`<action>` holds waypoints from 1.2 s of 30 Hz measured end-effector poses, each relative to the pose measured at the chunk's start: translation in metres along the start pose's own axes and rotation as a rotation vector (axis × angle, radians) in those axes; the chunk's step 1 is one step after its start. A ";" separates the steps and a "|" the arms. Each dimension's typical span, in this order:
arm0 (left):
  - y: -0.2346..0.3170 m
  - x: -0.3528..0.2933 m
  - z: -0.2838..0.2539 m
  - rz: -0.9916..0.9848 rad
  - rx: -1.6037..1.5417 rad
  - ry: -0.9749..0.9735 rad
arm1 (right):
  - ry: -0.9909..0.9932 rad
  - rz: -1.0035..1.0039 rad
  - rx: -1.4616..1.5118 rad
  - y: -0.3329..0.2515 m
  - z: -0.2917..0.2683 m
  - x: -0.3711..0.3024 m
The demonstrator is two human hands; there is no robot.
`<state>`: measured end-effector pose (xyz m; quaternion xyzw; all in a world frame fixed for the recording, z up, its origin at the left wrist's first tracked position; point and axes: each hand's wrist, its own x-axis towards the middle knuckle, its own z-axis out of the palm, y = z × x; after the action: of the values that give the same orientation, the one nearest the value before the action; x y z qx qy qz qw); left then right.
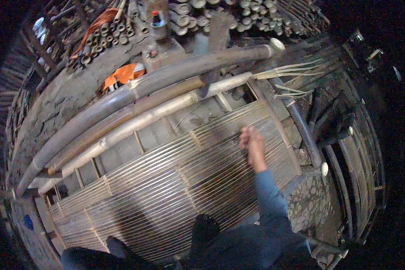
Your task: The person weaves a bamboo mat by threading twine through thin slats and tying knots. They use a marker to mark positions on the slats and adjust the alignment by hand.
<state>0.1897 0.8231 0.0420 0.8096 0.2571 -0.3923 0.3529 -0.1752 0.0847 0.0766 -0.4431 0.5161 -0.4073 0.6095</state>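
My right hand (253, 146), in a blue-grey sleeve, is over the right part of a slatted bamboo platform (229, 180). Its fingers are curled together, and anything between them is too small or blurred to make out. Whether the hand touches the slats I cannot tell. Narrow pale slats run side by side across the platform, with woven bindings (184, 180) crossing them. My left hand is out of view. Dark-clothed legs (204, 229) show at the lower edge, over the near side of the slats.
Beyond the slats lie a pale bamboo pole (153, 112) and a thick dark one (166, 77). Split strips (297, 69) fan out at the far right. Behind are an orange bag (126, 74), a dark bottle (156, 19) and stacked bamboo (252, 13). More poles (306, 130) stand at right.
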 end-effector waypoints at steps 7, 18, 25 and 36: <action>0.064 0.016 0.006 0.103 0.221 -0.064 | 0.348 -0.047 0.565 -0.077 -0.108 0.135; 0.279 -0.109 0.182 0.769 0.370 -0.514 | 0.239 -0.049 0.640 -0.074 -0.137 0.164; 0.313 -0.166 0.320 1.217 0.742 -0.890 | 0.469 -0.220 0.357 -0.057 -0.050 0.028; 0.280 -0.194 0.356 0.506 -0.435 -0.990 | -0.295 0.297 0.471 0.025 0.179 -0.149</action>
<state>0.1134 0.3473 0.1462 0.4756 -0.0642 -0.5652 0.6710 -0.0168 0.2556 0.1062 -0.2639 0.3728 -0.3532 0.8165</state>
